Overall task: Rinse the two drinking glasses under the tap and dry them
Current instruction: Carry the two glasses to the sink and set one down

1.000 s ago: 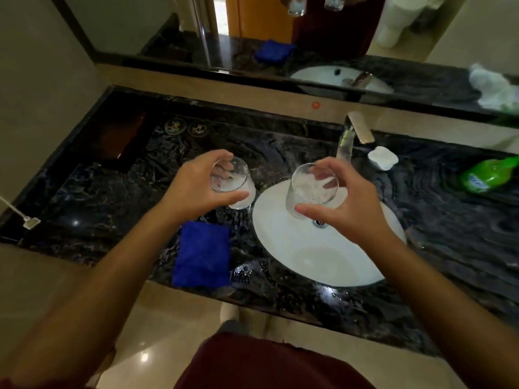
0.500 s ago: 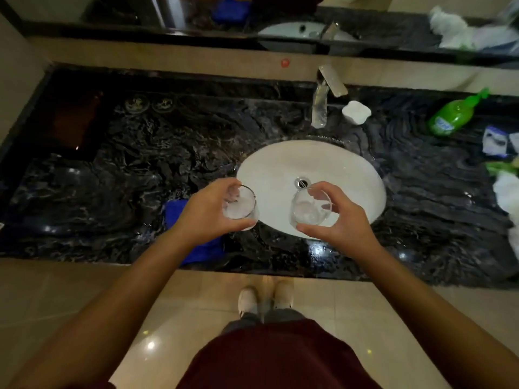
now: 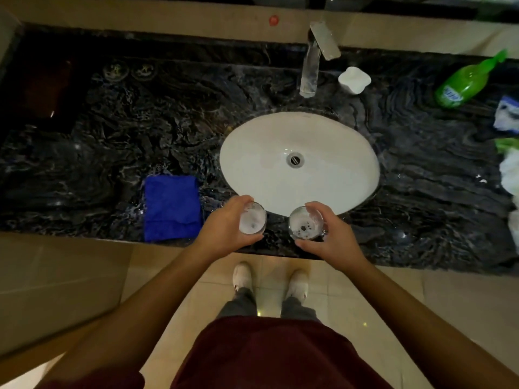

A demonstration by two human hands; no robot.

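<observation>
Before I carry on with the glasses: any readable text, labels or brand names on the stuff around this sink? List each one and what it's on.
No text can be read here.
Green bottle: a blue and white label, print too blurred to read.
Blue and white packet at the right edge: printing too blurred and cut off.
Red round mark on the back ledge: no legible writing.
Tap, blue cloth, both glasses: no markings visible.

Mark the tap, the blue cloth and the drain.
tap point(image 3: 309, 69), head view, on the upright spout.
blue cloth point(image 3: 171, 206), head view, middle of the folded top.
drain point(image 3: 295, 159), head view, centre of the metal ring.
</observation>
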